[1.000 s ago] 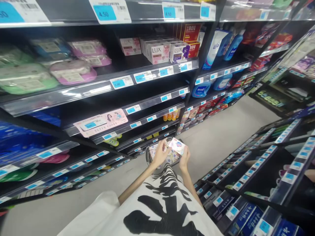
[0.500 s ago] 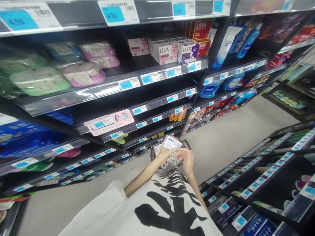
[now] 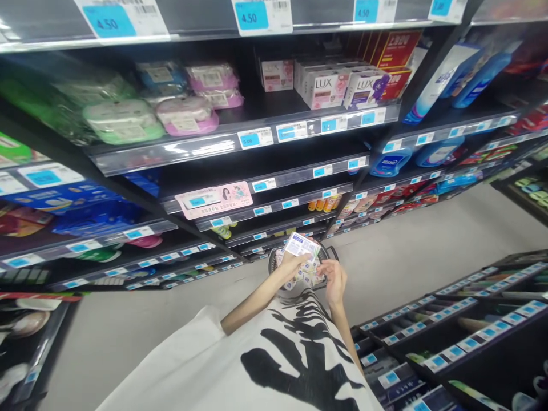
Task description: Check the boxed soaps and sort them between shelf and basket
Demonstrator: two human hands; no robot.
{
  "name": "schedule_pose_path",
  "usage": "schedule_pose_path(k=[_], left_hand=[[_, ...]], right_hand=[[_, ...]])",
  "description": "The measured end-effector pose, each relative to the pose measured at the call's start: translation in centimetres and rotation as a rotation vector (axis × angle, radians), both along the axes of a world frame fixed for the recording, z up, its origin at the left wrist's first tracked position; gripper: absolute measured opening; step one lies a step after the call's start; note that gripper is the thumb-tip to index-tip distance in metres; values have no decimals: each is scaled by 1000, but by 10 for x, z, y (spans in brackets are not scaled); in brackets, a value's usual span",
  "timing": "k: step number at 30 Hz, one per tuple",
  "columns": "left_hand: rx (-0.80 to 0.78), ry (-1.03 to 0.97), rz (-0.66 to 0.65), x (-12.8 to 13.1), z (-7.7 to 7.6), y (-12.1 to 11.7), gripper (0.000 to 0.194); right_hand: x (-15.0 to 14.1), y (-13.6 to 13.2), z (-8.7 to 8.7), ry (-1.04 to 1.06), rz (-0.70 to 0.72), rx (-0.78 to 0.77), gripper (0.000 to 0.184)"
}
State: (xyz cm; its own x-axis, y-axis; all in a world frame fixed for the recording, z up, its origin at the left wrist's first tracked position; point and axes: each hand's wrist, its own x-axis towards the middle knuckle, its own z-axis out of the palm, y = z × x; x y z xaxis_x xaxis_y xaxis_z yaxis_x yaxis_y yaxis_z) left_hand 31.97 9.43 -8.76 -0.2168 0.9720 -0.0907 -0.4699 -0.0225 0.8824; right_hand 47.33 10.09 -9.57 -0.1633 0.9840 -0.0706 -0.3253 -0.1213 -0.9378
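Note:
My left hand (image 3: 291,266) grips a small white box (image 3: 301,245) with blue print, held up over a dark basket (image 3: 331,255) on the floor that holds several similar small packs. My right hand (image 3: 335,281) hovers just right of the box, fingers loosely curled and apart, holding nothing. Both forearms reach forward over my black-and-white patterned shirt (image 3: 295,359).
Black store shelves run along the left with blue price tags: wet-wipe packs (image 3: 124,120), LUX soap boxes (image 3: 338,85), blue detergent bottles (image 3: 449,80). A lower shelf unit (image 3: 449,337) stands on my right. Grey aisle floor (image 3: 406,251) stretches ahead.
The box passed from both hands to my left hand alone and flipped to its white side. My right hand let go and dropped slightly. The camera turned left.

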Motion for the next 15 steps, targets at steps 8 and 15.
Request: schedule_pose_path(k=[8,15], left_hand=[[242,1207,-73,-24,-2,-4,74],[438,1273,-80,-25,3,1,96]], right_hand=[[-5,2,-15,-86,245,-56,55],[-9,-1,-13,-151,109,-16,47]])
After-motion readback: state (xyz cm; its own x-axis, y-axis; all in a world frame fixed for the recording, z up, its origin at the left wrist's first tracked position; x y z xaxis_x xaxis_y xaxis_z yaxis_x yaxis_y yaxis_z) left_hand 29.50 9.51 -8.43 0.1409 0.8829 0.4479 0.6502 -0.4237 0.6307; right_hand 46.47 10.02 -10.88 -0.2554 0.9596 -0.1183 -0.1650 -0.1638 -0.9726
